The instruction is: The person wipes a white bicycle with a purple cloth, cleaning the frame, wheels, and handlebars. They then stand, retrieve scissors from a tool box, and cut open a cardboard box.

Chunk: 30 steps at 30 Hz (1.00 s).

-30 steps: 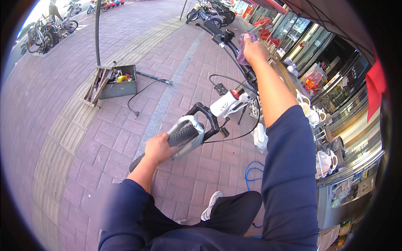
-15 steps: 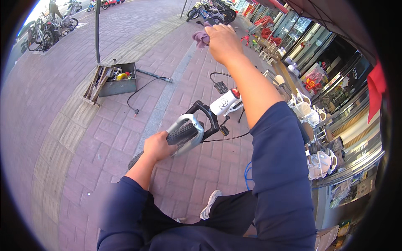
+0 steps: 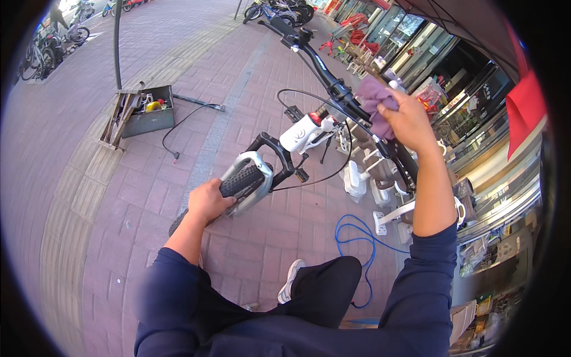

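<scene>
handlebar of the white bicycle slants through the upper right of the frame; there the right hand pinches a purple cloth, bunched, likely so it can wrap round. the left hand, left of centre, grips the silver fork, presumably for steadiness.

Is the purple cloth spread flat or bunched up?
Bunched up: the purple cloth shows creased folds, gathered in the right hand by the handlebar.
</scene>
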Each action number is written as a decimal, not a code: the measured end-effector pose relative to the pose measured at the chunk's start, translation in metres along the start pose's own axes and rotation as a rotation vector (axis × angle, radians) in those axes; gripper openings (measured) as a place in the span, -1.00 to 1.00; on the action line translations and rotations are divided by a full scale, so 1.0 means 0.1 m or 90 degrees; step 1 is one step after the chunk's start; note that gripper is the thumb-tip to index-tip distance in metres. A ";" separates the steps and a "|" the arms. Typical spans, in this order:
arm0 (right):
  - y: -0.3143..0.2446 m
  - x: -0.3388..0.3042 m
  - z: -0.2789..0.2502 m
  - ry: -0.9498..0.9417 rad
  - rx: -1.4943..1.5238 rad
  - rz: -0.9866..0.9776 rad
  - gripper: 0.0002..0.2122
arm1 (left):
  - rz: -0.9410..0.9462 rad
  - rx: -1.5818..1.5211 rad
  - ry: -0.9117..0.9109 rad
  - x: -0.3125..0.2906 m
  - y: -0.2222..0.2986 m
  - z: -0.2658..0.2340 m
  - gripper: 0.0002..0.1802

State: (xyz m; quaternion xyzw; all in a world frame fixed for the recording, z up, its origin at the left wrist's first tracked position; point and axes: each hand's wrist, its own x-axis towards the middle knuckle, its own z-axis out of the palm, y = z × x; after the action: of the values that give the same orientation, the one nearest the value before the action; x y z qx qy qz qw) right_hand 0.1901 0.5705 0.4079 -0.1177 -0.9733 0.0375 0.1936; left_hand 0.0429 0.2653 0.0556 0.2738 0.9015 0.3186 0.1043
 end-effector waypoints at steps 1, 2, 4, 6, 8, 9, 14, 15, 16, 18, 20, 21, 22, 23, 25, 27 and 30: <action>0.14 -0.22 0.13 0.025 0.000 -0.024 -0.72 | -0.011 0.001 -0.009 0.01 0.02 -0.02 -0.43; 0.22 -0.40 0.21 0.052 0.006 -0.051 -0.70 | -0.019 -0.008 -0.014 0.00 0.02 -0.05 -0.43; 0.23 -0.67 0.10 0.086 0.027 0.039 -0.69 | -0.014 -0.008 -0.013 0.01 0.00 -0.06 -0.43; 0.40 -0.93 -0.05 0.094 -0.058 0.070 -0.70 | -0.019 0.008 -0.006 0.03 0.05 -0.07 -0.43; 0.50 -1.09 -0.17 0.083 0.001 0.126 -0.70 | -0.020 0.024 0.003 0.02 0.08 -0.06 -0.42; 0.53 -1.15 -0.21 0.096 0.009 0.159 -0.70 | -0.014 0.029 0.009 0.02 0.11 -0.05 -0.42; 0.22 -0.94 0.37 0.144 -0.076 -0.226 -0.51 | -0.027 0.048 0.029 -0.01 0.16 -0.01 -0.42; 0.00 -0.91 0.46 0.166 -0.166 -0.218 -0.54 | -0.018 0.042 0.057 0.00 0.07 -0.01 -0.45; -0.04 -0.89 0.49 0.165 -0.164 -0.205 -0.55 | -0.006 0.030 0.077 0.01 0.01 0.07 -0.48; 0.13 -0.87 0.53 0.180 -0.154 -0.232 -0.59 | 0.009 0.020 0.042 0.00 0.05 0.08 -0.51; 0.17 -0.89 0.49 0.203 -0.104 -0.193 -0.65 | 0.034 0.000 0.059 0.02 -0.02 0.10 -0.53; 0.11 -0.88 0.31 0.107 -0.053 -0.111 -0.68 | 0.032 -0.005 0.080 0.03 -0.11 0.03 -0.54; 0.25 -0.87 0.25 0.158 -0.034 -0.063 -0.69 | 0.047 -0.017 0.080 0.05 -0.13 0.01 -0.54; 0.38 -0.86 0.16 0.135 -0.031 0.019 -0.69 | 0.061 -0.029 0.080 0.08 -0.15 -0.01 -0.54; 0.62 -0.91 0.01 0.090 0.139 0.130 -0.70 | 0.063 -0.060 0.053 0.09 -0.09 0.05 -0.55; 0.75 -0.79 0.05 0.039 0.195 0.109 -0.73 | 0.063 -0.015 0.063 0.15 -0.19 0.03 -0.54; 0.54 -0.63 0.07 0.029 0.046 0.080 -0.72 | 0.092 -0.019 0.087 0.34 -0.55 0.11 -0.51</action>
State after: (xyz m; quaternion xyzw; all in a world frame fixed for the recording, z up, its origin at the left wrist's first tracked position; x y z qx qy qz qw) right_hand 0.2556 0.6073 0.3722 -0.1726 -0.9572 0.0822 0.2172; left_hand -0.0048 0.2544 0.0123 0.3139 0.8796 0.3567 0.0238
